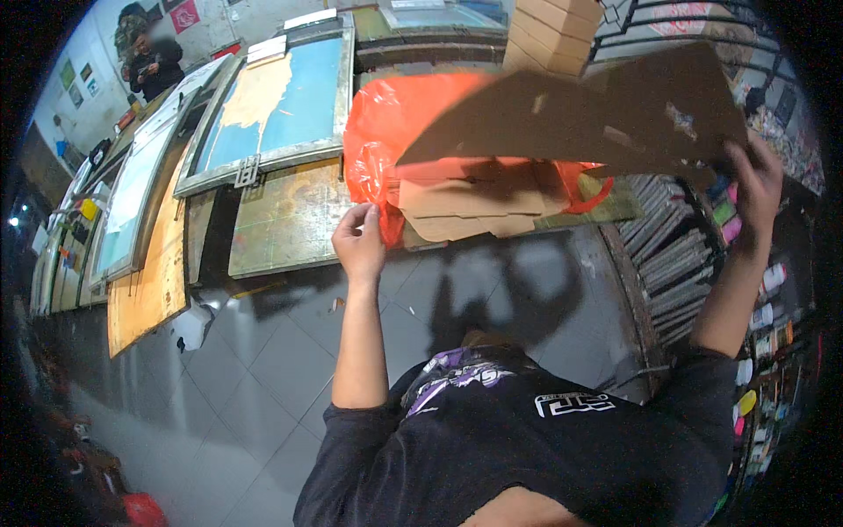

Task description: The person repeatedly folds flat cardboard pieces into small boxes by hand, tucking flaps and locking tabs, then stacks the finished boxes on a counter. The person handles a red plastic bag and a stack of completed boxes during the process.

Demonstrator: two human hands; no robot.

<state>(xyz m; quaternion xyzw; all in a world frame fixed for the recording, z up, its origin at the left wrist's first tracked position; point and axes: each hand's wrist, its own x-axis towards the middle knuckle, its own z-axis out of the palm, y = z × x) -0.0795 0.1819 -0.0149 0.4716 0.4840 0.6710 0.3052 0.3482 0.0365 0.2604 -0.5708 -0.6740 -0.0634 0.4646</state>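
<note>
My right hand (753, 180), raised at the right, grips the edge of a large brown cardboard sheet (562, 123). The sheet is tilted above the table and slightly smeared by motion. My left hand (358, 239) pinches the near left edge of a shiny orange-red plastic bag (378, 119), its fingers closed on the plastic. The bag lies open on the table with its mouth toward me. Flat tan cardboard pieces (470, 211) stick out of it, and the raised sheet hides part of them and of the bag. A bag handle loop shows on the right.
A framed printing screen (312, 105) with blue mesh rests on the table to the left. Stacked brown boxes (549, 39) stand behind the bag. A rack of grey slats (667, 255) is at my right. Another person (154, 66) stands far left.
</note>
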